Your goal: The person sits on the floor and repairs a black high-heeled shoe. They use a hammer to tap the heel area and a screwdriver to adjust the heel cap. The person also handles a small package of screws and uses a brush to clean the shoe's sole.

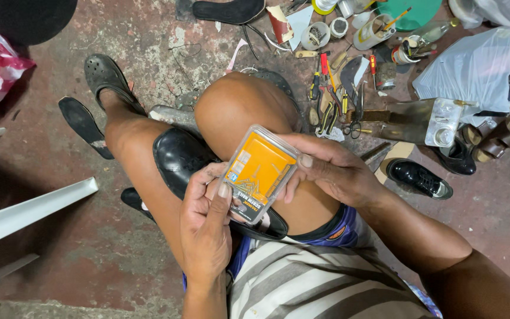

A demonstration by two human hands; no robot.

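Note:
Both my hands hold a small clear plastic box (pixel 259 171) with an orange card inside, just above my lap. My left hand (pixel 205 227) grips its lower left corner, thumb pressed on the lid edge. My right hand (pixel 332 168) clasps its right side, fingers curled behind it. A glossy black dress shoe (pixel 181 156) lies across my thigh under the box, partly hidden by my hands. My knee (pixel 234 103) rises behind it.
Hand tools (pixel 334 94), scissors, tubs and tape rolls litter the floor ahead. At right are another black shoe (pixel 420 177), brown sandals (pixel 497 139) and a white plastic bag (pixel 479 68). A loose black sole (pixel 84 125) and a white chair leg (pixel 30 207) lie left.

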